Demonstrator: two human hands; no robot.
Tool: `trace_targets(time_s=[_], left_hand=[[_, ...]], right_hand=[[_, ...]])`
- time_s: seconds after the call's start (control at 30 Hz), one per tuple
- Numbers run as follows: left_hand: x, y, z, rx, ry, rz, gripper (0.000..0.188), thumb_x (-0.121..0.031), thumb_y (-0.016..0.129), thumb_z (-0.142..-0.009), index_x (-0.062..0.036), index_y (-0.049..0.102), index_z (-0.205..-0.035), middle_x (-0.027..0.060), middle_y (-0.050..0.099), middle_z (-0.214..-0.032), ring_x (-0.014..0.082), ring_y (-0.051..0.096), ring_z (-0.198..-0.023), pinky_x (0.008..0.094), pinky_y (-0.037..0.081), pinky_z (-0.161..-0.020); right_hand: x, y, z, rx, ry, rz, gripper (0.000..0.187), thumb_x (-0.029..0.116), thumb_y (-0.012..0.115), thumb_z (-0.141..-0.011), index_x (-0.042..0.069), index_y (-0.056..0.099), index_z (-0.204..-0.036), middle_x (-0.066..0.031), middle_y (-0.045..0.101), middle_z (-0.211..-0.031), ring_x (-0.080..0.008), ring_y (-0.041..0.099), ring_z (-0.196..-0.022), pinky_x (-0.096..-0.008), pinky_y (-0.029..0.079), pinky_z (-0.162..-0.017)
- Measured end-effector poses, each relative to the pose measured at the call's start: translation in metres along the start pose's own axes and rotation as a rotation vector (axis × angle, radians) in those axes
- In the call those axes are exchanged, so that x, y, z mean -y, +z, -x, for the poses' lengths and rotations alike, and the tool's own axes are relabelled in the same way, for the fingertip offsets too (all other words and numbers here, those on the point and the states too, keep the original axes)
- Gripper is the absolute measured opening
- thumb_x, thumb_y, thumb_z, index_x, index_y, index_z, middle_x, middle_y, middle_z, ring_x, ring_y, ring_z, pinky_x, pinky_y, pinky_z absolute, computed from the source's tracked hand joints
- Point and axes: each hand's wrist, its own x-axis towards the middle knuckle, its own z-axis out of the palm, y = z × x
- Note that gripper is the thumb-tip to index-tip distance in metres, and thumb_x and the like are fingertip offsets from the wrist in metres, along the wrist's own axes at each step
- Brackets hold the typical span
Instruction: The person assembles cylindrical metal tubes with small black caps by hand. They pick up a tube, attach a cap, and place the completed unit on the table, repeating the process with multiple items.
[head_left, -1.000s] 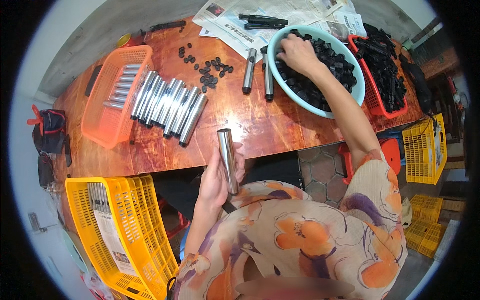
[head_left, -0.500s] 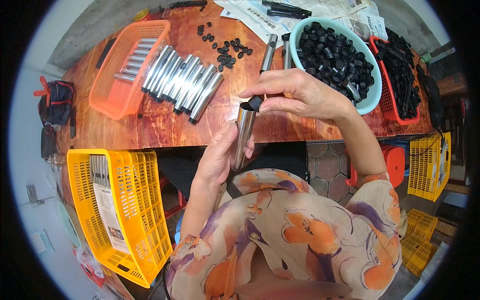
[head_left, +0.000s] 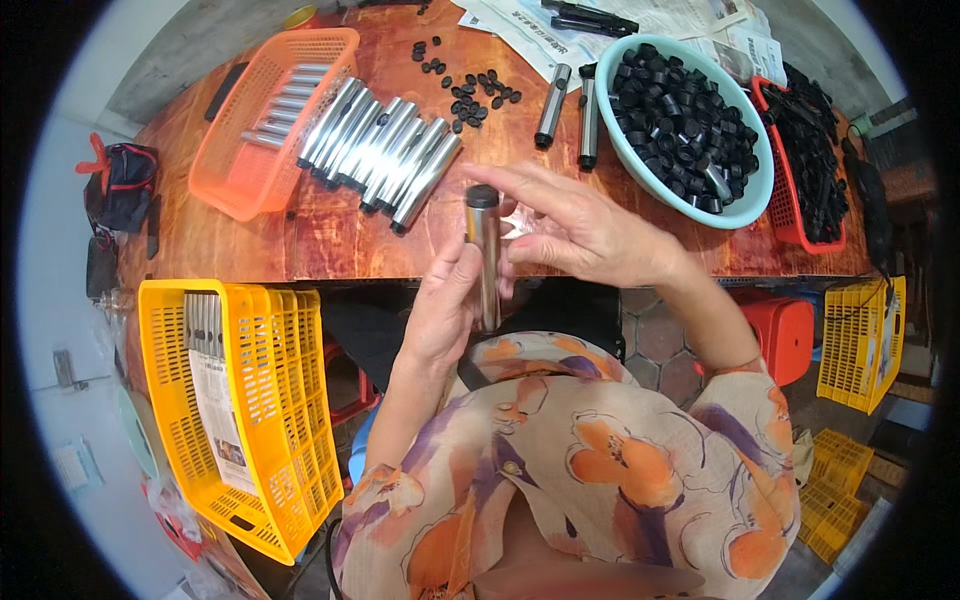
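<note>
My left hand [head_left: 440, 308] is wrapped round a shiny metal tube [head_left: 487, 245], held upright over the table's near edge. A black plastic cap [head_left: 482, 196] sits in the tube's upper end. Just right of the tube is my right hand [head_left: 590, 232], its thumb and fingers apart and nothing between them; whether the thumb touches the tube I cannot tell. Several capped metal tubes [head_left: 385, 150] lie in a row to the left. Beyond my right hand, two more tubes [head_left: 553, 108] lie on the table. A pale blue bowl [head_left: 757, 195] at the right is full of black caps [head_left: 680, 125].
An orange basket [head_left: 225, 185] with metal tubes stands at the left. Small black oval pieces [head_left: 468, 105] are scattered at the back, near newspaper [head_left: 505, 45]. A red basket [head_left: 822, 243] of black parts is at far right. A yellow crate [head_left: 275, 400] stands below left.
The black cap has gone from my right fingers into the tube's end. My right hand has opened and lowered slightly. The tube is now more upright.
</note>
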Motion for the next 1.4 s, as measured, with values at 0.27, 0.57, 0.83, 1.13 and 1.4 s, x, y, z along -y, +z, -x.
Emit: trace_targets(time_s=[0.27, 0.57, 0.83, 1.13, 1.4], left_hand=[[0.009, -0.018, -0.007, -0.061, 0.173, -0.06, 0.042, -0.03, 0.053, -0.097, -0.0012, 0.049, -0.127, 0.0099, 0.057, -0.119, 0.0186, 0.057, -0.107, 0.0361, 0.045, -0.096], [-0.046, -0.023, -0.013, 0.058, 0.315, -0.765, 0.051, -0.033, 0.046, -0.095, -0.0022, 0.041, -0.136, 0.0116, 0.049, -0.127, 0.0232, 0.049, -0.118, 0.0378, 0.039, -0.099], [-0.041, -0.001, 0.011, 0.48, 0.385, -1.264, 0.097, -0.081, 0.048, -0.069, 0.0017, 0.057, -0.12, 0.0186, 0.054, -0.123, 0.0341, 0.05, -0.118, 0.044, 0.035, -0.101], [-0.032, -0.019, 0.012, 0.362, 0.326, -0.882, 0.105, -0.085, 0.046, -0.069, 0.0025, 0.052, -0.126, 0.0183, 0.051, -0.129, 0.0306, 0.045, -0.125, 0.0424, 0.032, -0.105], [-0.026, -0.062, -0.053, -0.457, 0.651, -1.329, 0.025, -0.021, 0.062, -0.089, -0.0002, 0.06, -0.104, 0.0102, 0.06, -0.093, 0.022, 0.056, -0.085, 0.0335, 0.046, -0.074]], right_hand=[[-0.016, 0.084, 0.035, -0.13, 0.397, -0.542, 0.073, 0.008, 0.057, -0.092, 0.007, 0.012, -0.149, -0.0165, 0.053, -0.122, -0.0193, 0.058, -0.102, -0.0351, 0.046, -0.091], [-0.03, 0.086, 0.06, -0.12, -0.094, 0.344, 0.055, 0.01, 0.062, -0.086, 0.003, 0.041, -0.137, -0.0146, 0.054, -0.095, -0.03, 0.056, -0.084, -0.0383, 0.047, -0.074], [-0.012, 0.083, 0.077, -0.213, 0.013, -0.012, 0.036, 0.021, 0.073, -0.079, 0.005, 0.065, -0.111, -0.012, 0.062, -0.075, -0.027, 0.063, -0.064, -0.0336, 0.052, -0.06], [-0.011, 0.089, 0.079, 0.1, 0.79, -1.171, 0.033, 0.028, 0.058, -0.095, 0.006, 0.063, -0.118, 0.0003, 0.054, -0.07, -0.0014, 0.04, -0.052, -0.0154, 0.028, -0.044], [-0.05, 0.068, 0.051, -0.364, 0.307, -0.178, 0.046, 0.016, 0.045, -0.095, 0.009, 0.04, -0.14, -0.0109, 0.05, -0.088, -0.0181, 0.051, -0.069, -0.03, 0.043, -0.061]])
